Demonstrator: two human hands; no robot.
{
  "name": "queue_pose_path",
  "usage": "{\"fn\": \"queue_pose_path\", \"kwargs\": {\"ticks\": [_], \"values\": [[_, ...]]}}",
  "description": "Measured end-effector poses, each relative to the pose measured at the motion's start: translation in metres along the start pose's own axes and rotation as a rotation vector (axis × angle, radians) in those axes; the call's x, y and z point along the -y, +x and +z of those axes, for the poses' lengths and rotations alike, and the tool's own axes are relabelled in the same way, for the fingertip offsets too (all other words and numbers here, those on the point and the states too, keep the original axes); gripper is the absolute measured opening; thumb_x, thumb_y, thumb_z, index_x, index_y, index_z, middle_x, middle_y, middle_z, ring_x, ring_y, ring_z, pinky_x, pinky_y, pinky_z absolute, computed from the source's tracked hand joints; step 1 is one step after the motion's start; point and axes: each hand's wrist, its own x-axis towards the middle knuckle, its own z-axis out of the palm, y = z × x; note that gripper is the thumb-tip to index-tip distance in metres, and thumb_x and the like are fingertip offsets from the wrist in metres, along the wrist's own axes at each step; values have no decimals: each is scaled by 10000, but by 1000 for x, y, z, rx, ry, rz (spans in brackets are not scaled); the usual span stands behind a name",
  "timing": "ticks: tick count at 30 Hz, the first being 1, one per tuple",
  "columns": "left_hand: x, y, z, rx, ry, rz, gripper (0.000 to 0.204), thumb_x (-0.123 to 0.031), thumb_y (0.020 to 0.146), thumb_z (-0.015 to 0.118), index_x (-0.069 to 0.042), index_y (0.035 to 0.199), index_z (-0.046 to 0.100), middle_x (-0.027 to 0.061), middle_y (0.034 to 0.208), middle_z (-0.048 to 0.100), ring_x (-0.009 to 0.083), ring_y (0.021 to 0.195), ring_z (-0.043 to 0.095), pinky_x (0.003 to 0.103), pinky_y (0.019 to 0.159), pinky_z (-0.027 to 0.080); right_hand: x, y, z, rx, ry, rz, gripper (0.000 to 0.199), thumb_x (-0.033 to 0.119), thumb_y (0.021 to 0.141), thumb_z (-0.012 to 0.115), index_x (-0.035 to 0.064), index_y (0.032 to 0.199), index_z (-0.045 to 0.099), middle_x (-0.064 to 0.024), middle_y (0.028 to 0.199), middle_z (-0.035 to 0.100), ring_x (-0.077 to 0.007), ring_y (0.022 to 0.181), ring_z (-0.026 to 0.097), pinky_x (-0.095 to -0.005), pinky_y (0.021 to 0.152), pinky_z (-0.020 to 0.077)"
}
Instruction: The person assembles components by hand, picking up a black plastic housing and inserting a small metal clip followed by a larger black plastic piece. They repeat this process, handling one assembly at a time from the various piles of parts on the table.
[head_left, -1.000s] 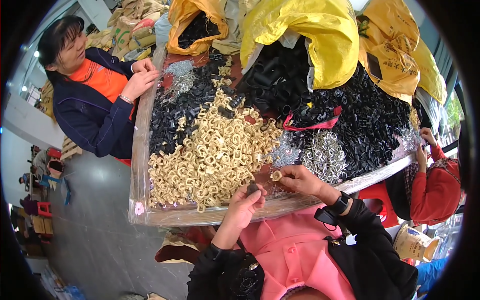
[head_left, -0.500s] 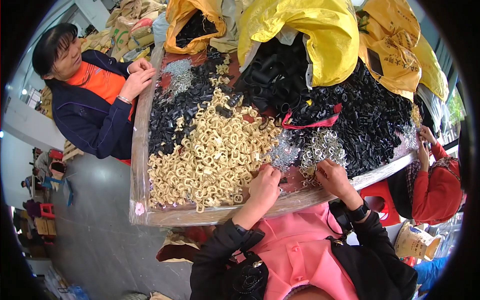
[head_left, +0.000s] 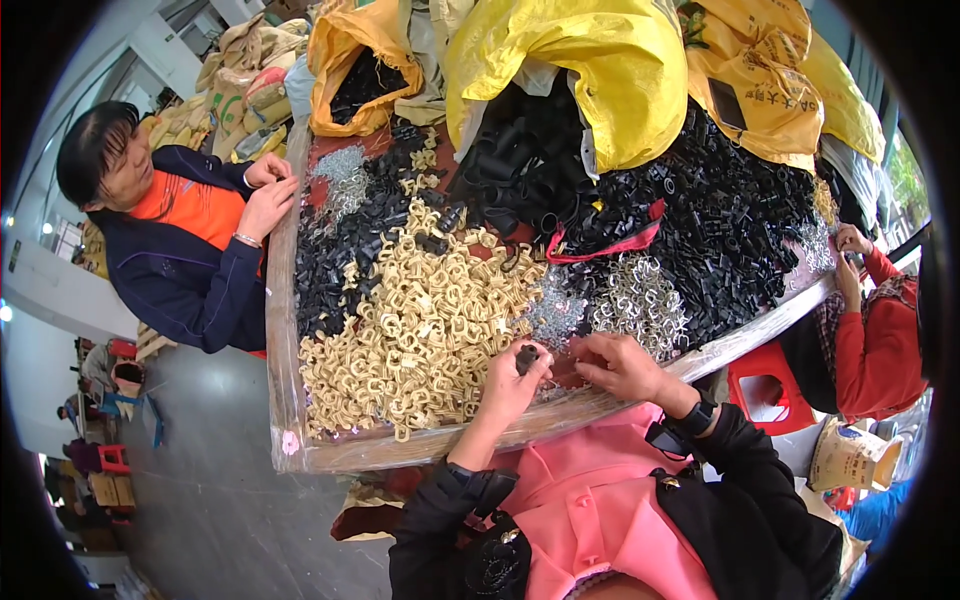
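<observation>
My left hand (head_left: pixel 512 382) is closed around a small black plastic part (head_left: pixel 527 358), held just above the table's near edge. To its right my right hand (head_left: pixel 622 368) has its fingers bent together toward the left hand; whatever is between the fingertips is too small to make out. A big heap of cream-coloured loop-shaped pieces (head_left: pixel 415 320) lies left of my left hand. Beyond both hands is a small pile of tiny silvery metal parts (head_left: pixel 555 312). Curved silvery hooks (head_left: pixel 640 305) are heaped just beyond my right hand.
Black plastic parts (head_left: pixel 735 225) cover the table's right side. A yellow sack (head_left: pixel 570 70) spills black tubes (head_left: pixel 515 165); a red strap (head_left: pixel 610 248) lies before it. The wooden rim (head_left: pixel 285 370) edges the table. One co-worker (head_left: pixel 190 240) sits left, another in red (head_left: pixel 880 350) right.
My left hand has lifted from the table and turned, now showing a black part in its grip. My right hand has moved left, away from the hooks and closer to the left hand.
</observation>
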Motion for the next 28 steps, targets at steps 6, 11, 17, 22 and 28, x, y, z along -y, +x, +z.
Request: {"fn": "queue_pose_path", "kwargs": {"ticks": [6, 11, 17, 22, 28], "values": [[9, -7, 6, -2, -351, 76, 129, -135, 809, 590, -13, 827, 555, 28, 843, 539, 94, 765, 502, 244, 667, 426, 18, 9, 17, 33, 245, 31, 157, 166, 810, 565, 14, 851, 551, -84, 679, 562, -182, 588, 548, -288, 550, 444], [4, -13, 9, -22, -433, 63, 132, -143, 800, 601, -20, 817, 556, 33, 873, 531, 92, 782, 476, 229, 685, 398, 13, 10, 27, 92, 505, 116, 171, 171, 870, 501, 5, 849, 539, -14, 660, 547, -91, 519, 486, -223, 488, 405], [-1, -13, 12, 4, -448, 91, 128, -144, 800, 600, -23, 804, 558, 16, 819, 532, 78, 738, 460, 214, 661, 378, 10, 8, 31, 105, 714, 194, 170, 161, 881, 478, 8, 827, 529, 9, 659, 529, -71, 519, 461, -208, 477, 385], [20, -11, 18, -122, -288, 77, 106, -122, 798, 597, -24, 791, 557, -11, 718, 520, 60, 662, 450, 201, 619, 373, 16, 7, 24, -14, 372, 4, 148, 137, 871, 483, 8, 810, 524, 17, 651, 512, -60, 534, 443, -204, 490, 376], [7, -15, 17, -190, 181, 257, 80, -120, 810, 585, -45, 794, 563, -4, 684, 519, 55, 614, 440, 196, 569, 373, 7, 6, 26, 60, 637, 221, 113, 109, 847, 496, 8, 804, 522, 7, 683, 538, -71, 597, 485, -207, 535, 402]]}}
